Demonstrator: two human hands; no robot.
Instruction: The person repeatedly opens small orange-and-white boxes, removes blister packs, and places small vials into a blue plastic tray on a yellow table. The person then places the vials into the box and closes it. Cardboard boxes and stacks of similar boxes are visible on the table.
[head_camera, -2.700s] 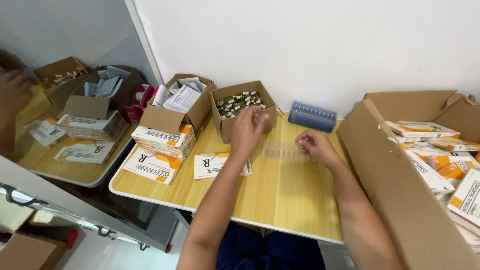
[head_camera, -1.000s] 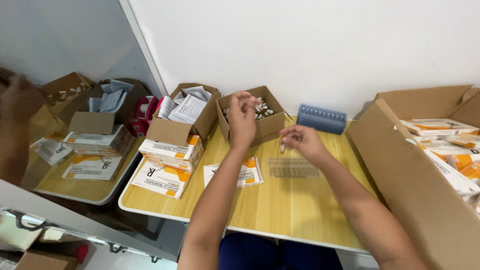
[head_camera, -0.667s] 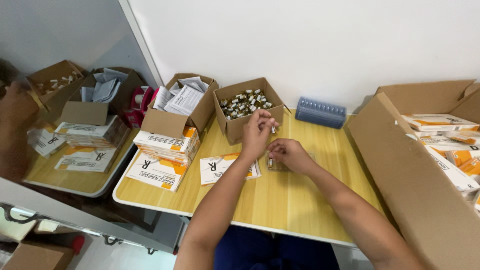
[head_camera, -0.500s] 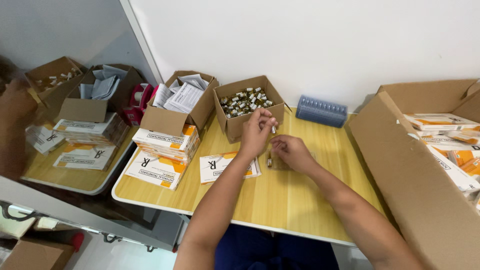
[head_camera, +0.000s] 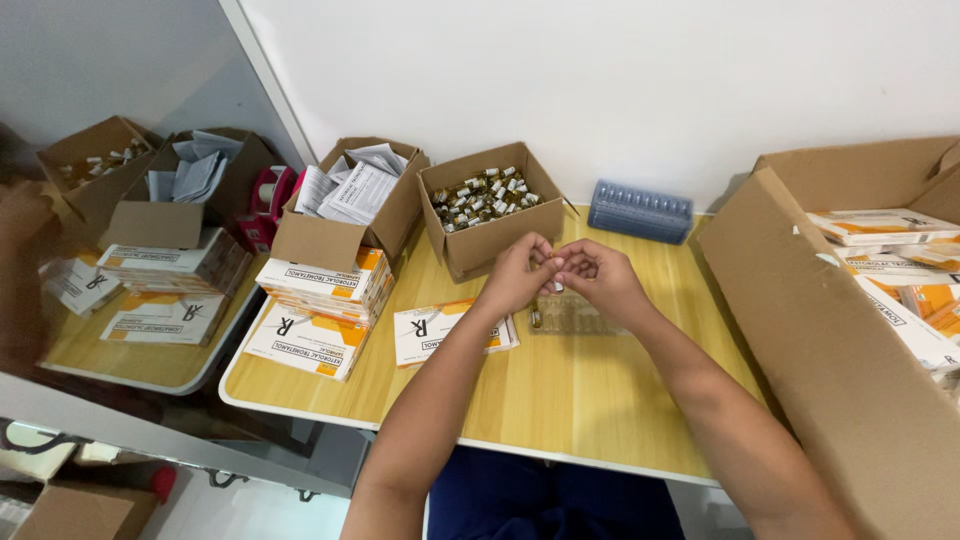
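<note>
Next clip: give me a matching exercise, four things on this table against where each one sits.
Things:
1. box of small vials
2. blue tray
3. box of folded leaflets
4. clear tray

Places:
A. against the wall, right of the vials
B. under the two hands
C. behind the left hand
D. on the stack of cartons, far left

Pairs: 1-C, 2-A, 3-D, 4-B

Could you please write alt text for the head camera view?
Left hand and right hand meet over a clear plastic tray on a wooden table, behind it an open box of small vials.
</note>
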